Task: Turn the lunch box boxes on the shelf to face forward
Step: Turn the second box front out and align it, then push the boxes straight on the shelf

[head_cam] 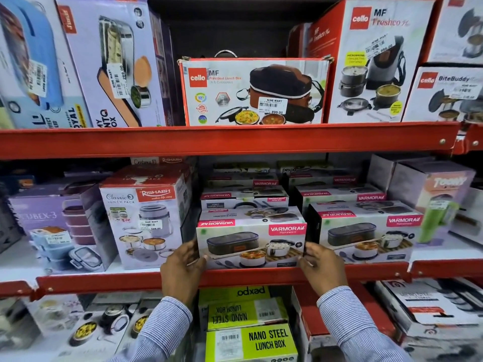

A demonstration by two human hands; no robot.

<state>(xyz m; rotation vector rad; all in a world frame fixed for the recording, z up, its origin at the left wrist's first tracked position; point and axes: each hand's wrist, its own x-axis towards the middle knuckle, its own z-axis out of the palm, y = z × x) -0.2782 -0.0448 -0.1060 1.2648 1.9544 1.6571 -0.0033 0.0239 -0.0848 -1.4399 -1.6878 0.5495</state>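
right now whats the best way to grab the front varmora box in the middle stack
By its two short ends, from the front: the Varmora box is wide and low, with boxes stacked on top. Left hand and right hand already flank those ends.

I count two hands (pixel 183 267) on one Varmora box (pixel 251 244). Three Cello boxes (pixel 254 91) sit above (top shelf).

Shelf rails (pixel 235 142): red.
Varmora lunch box carton (pixel 251 244): white, pink logo panels.
Cello President Lunch Box carton (pixel 224 100): white, red border, brown bag pictured.
Nano Steel Lunch Box carton (pixel 251 343): lime green, black lettering.
Sleeves (pixel 167 333): blue-white fine stripes.
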